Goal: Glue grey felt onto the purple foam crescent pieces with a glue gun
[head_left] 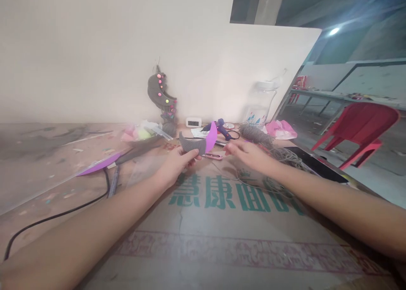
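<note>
My left hand (177, 163) is closed on a crescent-shaped craft piece (198, 144), grey with yarn at its left end and bare purple at its right, held just above the table. My right hand (245, 152) reaches forward beside it, fingers curled low near a pink cutter (213, 156) and a strand of grey yarn; whether it holds anything I cannot make out. A purple glue gun (222, 128) lies just beyond both hands.
Flattened cardboard (222, 222) with green characters covers the table. A finished grey crescent with coloured beads (160, 93) leans against the wall. Also here: small white clock (193, 122), clear jar (261, 103), yarn pile (256, 134), pink bag (281, 129), purple cutout (98, 163), black cable (57, 216), red chair (361, 127).
</note>
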A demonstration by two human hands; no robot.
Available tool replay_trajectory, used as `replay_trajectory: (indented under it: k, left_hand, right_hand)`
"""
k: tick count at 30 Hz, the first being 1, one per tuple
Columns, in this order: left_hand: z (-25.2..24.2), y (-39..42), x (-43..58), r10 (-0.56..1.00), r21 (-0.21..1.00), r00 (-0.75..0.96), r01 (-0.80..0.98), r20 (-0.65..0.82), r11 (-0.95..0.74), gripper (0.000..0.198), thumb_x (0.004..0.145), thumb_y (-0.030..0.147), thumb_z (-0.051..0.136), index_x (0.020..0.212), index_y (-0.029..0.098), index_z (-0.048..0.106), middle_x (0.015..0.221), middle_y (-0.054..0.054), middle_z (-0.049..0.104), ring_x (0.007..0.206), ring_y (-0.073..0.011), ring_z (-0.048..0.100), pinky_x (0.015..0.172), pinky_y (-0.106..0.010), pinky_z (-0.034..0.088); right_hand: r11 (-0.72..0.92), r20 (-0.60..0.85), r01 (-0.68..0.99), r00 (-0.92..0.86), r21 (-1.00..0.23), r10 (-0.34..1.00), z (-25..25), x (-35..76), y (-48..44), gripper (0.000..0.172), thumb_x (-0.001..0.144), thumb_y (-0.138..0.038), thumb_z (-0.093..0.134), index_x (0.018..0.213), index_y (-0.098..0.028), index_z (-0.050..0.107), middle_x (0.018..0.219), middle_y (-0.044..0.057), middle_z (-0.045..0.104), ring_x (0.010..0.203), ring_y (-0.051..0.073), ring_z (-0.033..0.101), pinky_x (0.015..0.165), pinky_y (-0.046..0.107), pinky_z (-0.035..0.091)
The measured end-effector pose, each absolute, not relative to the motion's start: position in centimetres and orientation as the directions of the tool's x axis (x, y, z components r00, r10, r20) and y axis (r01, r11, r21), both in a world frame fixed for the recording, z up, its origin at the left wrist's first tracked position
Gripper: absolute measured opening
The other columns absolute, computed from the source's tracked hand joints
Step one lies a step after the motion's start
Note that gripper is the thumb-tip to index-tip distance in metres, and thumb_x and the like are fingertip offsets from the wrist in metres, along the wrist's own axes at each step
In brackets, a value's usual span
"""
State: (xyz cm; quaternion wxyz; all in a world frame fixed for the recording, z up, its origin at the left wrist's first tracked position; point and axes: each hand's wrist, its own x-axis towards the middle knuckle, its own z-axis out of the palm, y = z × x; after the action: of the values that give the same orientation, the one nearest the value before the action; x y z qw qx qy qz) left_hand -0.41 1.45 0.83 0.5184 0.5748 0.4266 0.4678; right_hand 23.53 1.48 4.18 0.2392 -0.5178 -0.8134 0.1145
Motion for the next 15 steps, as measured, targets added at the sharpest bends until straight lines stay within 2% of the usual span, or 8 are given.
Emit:
replay_trajectory:
  k: [3,4,6,8,10,13,15]
  left_hand:
    - [0.8,1.4,-0.4,0.973,0.993,0.204,-0.007,0.113,-0.114,0.031,0.072,0.044,0.063,0.077,0.014,0.061,0.075,-0.004,0.065,0.055,-0.0086,0.048,0.052,-0.023,0.034]
    - [0.7,1.4,-0.4,0.972,0.993,0.203,-0.014,0.118,-0.118,0.031,0.072,0.044,0.063,0.077,0.013,0.061,0.075,-0.004,0.065,0.055,-0.0086,0.048,0.052,-0.023,0.034]
    - [0.7,1.4,-0.4,0.973,0.992,0.192,-0.031,0.126,-0.122,0.032,0.072,0.045,0.063,0.077,0.013,0.061,0.074,-0.004,0.064,0.056,-0.0086,0.048,0.052,-0.022,0.033]
    - [0.7,1.4,-0.5,0.977,0.991,0.174,-0.051,0.128,-0.120,0.032,0.072,0.045,0.063,0.077,0.013,0.061,0.073,-0.003,0.063,0.056,-0.0085,0.048,0.053,-0.022,0.034]
    - [0.5,1.6,-0.5,0.980,0.989,0.141,-0.075,0.140,-0.131,0.032,0.072,0.044,0.063,0.079,0.013,0.060,0.074,-0.003,0.063,0.058,-0.0088,0.048,0.055,-0.022,0.036]
    - [0.2,2.1,-0.8,0.982,0.982,0.067,-0.080,0.177,-0.171,0.033,0.072,0.045,0.062,0.081,0.014,0.060,0.077,-0.003,0.064,0.059,-0.0095,0.050,0.057,-0.023,0.038]
    - [0.0,2.5,-1.0,0.979,0.977,0.018,-0.062,0.204,-0.202,0.033,0.071,0.046,0.061,0.079,0.014,0.061,0.076,-0.003,0.064,0.059,-0.0099,0.050,0.057,-0.023,0.038]
  right_hand:
    - [0.523,0.203,0.767,-0.482,-0.372,0.852,3.3,22.3,-0.3,0.045,0.081,-0.053,0.053,0.111,-0.021,0.062,0.101,0.007,0.065,0.088,0.021,0.058,0.075,0.031,0.043]
    - [0.559,0.214,0.756,-0.517,-0.341,0.829,3.0,22.0,-0.6,0.044,0.077,-0.051,0.059,0.108,-0.020,0.062,0.100,0.008,0.064,0.089,0.022,0.057,0.076,0.032,0.043]
    - [0.608,0.218,0.718,-0.569,-0.339,0.793,2.8,21.3,-1.2,0.030,0.078,-0.043,0.061,0.096,-0.018,0.065,0.094,0.008,0.064,0.086,0.020,0.056,0.075,0.031,0.043]
    - [0.591,0.156,0.668,-0.593,-0.452,0.790,3.1,20.6,-1.7,0.018,0.084,-0.033,0.055,0.083,-0.017,0.064,0.081,0.005,0.064,0.076,0.016,0.057,0.068,0.028,0.043]
    - [0.507,0.069,0.608,-0.597,-0.610,0.799,4.1,20.0,-2.2,0.020,0.087,-0.030,0.049,0.078,-0.017,0.061,0.073,0.002,0.064,0.066,0.013,0.058,0.061,0.025,0.043]
    - [0.347,-0.025,0.530,-0.573,-0.773,0.819,6.6,19.9,-2.8,0.026,0.088,-0.037,0.044,0.086,-0.017,0.059,0.065,-0.001,0.062,0.048,0.009,0.052,0.047,0.022,0.039]
    - [0.291,-0.099,0.546,-0.575,-0.785,0.812,8.3,20.7,-3.1,0.030,0.087,-0.042,0.044,0.094,-0.018,0.061,0.059,-0.002,0.060,0.039,0.007,0.046,0.040,0.021,0.034]
